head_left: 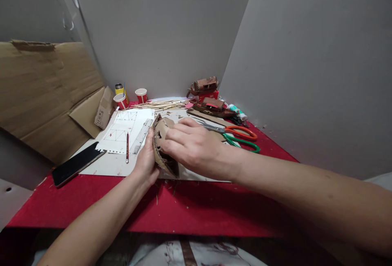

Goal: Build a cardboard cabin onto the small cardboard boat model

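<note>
My left hand grips the outer side of a curved cardboard model hull, which is pointed at its near end and tilted above the white board. The fingers of my right hand are curled over the hull's open side; the fingertips and anything they may pinch are hidden. Torn holes and rough corrugated edges show on the hull. Just beyond my right hand lie scissors with one orange and one green handle. A clear ruler and a red pencil lie to the left of my left hand.
Drawn paper and a phone lie left. Behind are thin wooden sticks, paper cups and two brown model boats. A large cardboard sheet leans at left; grey walls enclose the red table.
</note>
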Demonstrator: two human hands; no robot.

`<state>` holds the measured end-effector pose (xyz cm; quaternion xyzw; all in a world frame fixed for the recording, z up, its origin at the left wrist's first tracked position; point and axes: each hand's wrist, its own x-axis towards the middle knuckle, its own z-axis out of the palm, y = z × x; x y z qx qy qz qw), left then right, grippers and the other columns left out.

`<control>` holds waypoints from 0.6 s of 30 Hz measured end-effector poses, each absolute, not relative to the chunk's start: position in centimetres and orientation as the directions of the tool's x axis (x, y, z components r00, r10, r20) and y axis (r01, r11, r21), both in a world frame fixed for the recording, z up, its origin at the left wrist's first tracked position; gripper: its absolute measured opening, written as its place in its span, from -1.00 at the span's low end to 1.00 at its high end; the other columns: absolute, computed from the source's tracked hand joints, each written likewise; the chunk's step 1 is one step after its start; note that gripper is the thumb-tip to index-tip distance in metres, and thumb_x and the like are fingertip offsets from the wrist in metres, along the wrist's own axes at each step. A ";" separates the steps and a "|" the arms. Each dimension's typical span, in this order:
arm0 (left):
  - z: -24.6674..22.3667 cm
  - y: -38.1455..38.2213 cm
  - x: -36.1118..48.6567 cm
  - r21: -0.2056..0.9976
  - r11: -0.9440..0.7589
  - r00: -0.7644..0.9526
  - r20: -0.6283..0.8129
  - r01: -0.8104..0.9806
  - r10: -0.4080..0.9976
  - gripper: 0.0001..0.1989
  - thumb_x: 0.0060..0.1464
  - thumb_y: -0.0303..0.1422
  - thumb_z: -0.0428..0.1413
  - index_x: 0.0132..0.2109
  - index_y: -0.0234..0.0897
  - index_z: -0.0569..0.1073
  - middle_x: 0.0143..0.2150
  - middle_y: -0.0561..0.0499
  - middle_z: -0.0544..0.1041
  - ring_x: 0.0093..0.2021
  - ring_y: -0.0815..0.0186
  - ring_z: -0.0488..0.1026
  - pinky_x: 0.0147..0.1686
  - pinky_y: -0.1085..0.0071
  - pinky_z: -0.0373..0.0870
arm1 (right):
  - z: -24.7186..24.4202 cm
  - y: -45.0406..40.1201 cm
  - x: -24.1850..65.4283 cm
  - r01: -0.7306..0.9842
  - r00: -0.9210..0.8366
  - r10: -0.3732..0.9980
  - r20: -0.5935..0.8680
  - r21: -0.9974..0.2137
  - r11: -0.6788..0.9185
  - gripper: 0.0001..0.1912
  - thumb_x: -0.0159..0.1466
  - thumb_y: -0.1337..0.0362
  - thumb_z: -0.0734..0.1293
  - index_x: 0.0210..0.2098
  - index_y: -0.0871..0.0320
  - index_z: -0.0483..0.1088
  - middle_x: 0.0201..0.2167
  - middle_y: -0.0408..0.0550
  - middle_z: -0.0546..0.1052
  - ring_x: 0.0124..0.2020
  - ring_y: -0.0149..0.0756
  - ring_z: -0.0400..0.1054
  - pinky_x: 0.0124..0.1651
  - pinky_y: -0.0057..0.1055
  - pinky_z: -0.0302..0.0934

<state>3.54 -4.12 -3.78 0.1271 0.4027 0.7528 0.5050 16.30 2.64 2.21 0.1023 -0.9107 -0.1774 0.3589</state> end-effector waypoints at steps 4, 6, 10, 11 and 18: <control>-2.8 -4.3 2.8 0.654 -0.087 -0.360 -0.296 -0.751 0.885 -0.51 0.29 -0.04 -0.06 -0.13 -0.38 0.57 -0.36 -0.13 0.65 -0.29 0.14 0.62 -0.25 0.24 0.58 | 2.4 3.5 17.3 -0.081 -0.559 -0.174 0.811 0.155 0.985 -0.88 0.37 0.38 0.25 -0.29 0.21 0.40 -0.49 -0.08 0.44 -0.43 -0.29 0.26 -0.30 -0.32 0.14; -2.5 -4.5 2.5 0.631 -0.063 -0.323 -0.305 -0.773 0.896 -0.46 0.30 -0.02 -0.10 -0.18 -0.38 0.57 -0.43 -0.14 0.64 -0.36 0.14 0.62 -0.30 0.24 0.58 | 2.1 3.9 17.8 -0.076 -0.544 -0.091 0.834 0.059 0.995 -0.93 0.35 0.39 0.28 -0.29 0.20 0.38 -0.49 -0.08 0.44 -0.43 -0.30 0.26 -0.31 -0.34 0.15; -2.3 -4.7 2.4 0.610 -0.028 -0.273 -0.311 -0.792 0.910 -0.40 0.31 0.00 -0.15 -0.25 -0.41 0.57 -0.47 -0.17 0.62 -0.41 0.13 0.61 -0.35 0.24 0.57 | 1.1 4.2 18.2 -0.055 -0.606 0.035 0.794 -0.086 0.995 -0.93 0.34 0.35 0.30 -0.30 0.16 0.37 -0.48 -0.10 0.44 -0.43 -0.32 0.30 -0.33 -0.38 0.17; -2.3 -4.8 2.5 0.607 -0.028 -0.272 -0.314 -0.795 0.910 -0.40 0.31 -0.01 -0.16 -0.28 -0.41 0.57 -0.48 -0.17 0.61 -0.42 0.13 0.61 -0.36 0.24 0.57 | 0.9 4.2 18.2 -0.053 -0.618 0.062 0.784 -0.120 0.991 -0.93 0.35 0.34 0.30 -0.30 0.15 0.36 -0.47 -0.11 0.45 -0.43 -0.33 0.30 -0.33 -0.38 0.18; -1.7 -4.9 2.7 0.581 0.006 -0.253 -0.364 -0.814 0.897 -0.40 0.34 -0.06 -0.19 -0.34 -0.38 0.56 -0.52 -0.14 0.59 -0.43 0.16 0.60 -0.37 0.25 0.58 | -0.3 4.2 17.8 -0.072 -0.633 0.205 0.746 -0.321 0.944 -0.70 0.30 0.23 0.38 -0.01 0.15 0.33 -0.21 0.00 0.51 -0.27 -0.28 0.39 -0.20 -0.33 0.33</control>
